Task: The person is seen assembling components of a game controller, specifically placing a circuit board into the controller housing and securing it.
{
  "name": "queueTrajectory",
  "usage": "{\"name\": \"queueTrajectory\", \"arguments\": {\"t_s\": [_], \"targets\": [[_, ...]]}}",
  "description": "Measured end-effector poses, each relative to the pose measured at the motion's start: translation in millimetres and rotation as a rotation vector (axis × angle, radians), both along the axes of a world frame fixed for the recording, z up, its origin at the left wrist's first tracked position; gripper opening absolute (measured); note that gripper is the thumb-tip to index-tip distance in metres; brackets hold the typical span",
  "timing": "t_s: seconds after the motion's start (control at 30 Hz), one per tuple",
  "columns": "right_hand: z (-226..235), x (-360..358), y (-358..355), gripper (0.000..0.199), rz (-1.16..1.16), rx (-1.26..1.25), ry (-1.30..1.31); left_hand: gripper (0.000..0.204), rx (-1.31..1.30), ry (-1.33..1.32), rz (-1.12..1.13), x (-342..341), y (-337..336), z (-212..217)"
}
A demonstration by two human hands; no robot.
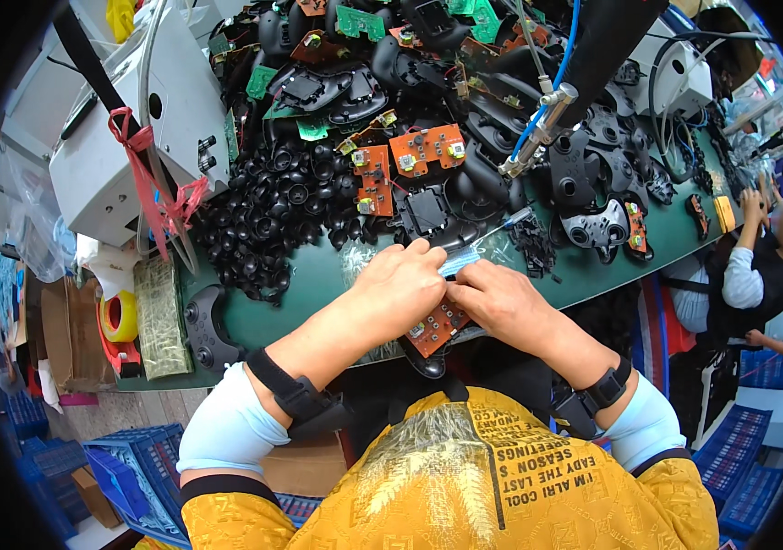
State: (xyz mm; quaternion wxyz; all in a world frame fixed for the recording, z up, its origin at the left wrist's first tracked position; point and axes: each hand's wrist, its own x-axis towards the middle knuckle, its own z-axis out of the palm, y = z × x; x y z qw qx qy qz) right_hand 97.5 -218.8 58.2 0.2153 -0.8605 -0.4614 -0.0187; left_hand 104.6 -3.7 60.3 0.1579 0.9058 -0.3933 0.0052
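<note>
Close to my body at the table's front edge is an opened black game controller with an orange circuit board (437,332) in it. Curled over its upper left part is my left hand (402,286), fingers closed. My right hand (504,301) meets it from the other side, thumb and fingers pinched together by the board's top; what they pinch is hidden. Just beyond my fingertips lies a see-through blue handle-like piece (461,261), with a thin shaft pointing to the far right. Both hands partly cover the controller.
Black thumbstick caps (272,211) form a heap at left. Controller shells and orange boards (426,149) pile up behind. A metal-tipped tool with a blue hose (542,128) hangs above. Grey machine (125,128), tape roll (118,317) at left; another person (767,261) at right.
</note>
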Motion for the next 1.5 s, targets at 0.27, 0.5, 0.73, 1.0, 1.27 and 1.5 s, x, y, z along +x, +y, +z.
{"name": "queueTrajectory", "arguments": {"t_s": [0.27,0.5,0.73,1.0,1.27,1.5], "targets": [[0.4,0.8,-1.0,0.021,0.025,-0.026,0.023,0.011,0.011,0.095,-0.064,3.0,0.3,7.3],[-0.7,0.4,-0.2,0.023,-0.003,0.006,0.029,0.015,-0.086,-0.043,0.001,9.3,26.6,-0.9],[2.3,0.2,0.3,0.021,-0.004,-0.009,0.052,0.029,-0.401,0.563,0.195,0.9,33.8,-11.5],[1.8,2.2,-1.3,0.029,0.000,-0.029,0.018,0.022,-0.567,0.652,0.450,-30.3,17.3,-23.3],[15.6,-23.7,-24.1,0.037,-0.234,0.173,0.006,0.019,-0.819,0.700,0.833,-81.9,2.8,-25.7],[0.6,-37.1,-10.8,0.031,-0.277,0.261,0.136,0.021,-0.832,0.518,0.803,-94.8,2.3,-18.4]]}}
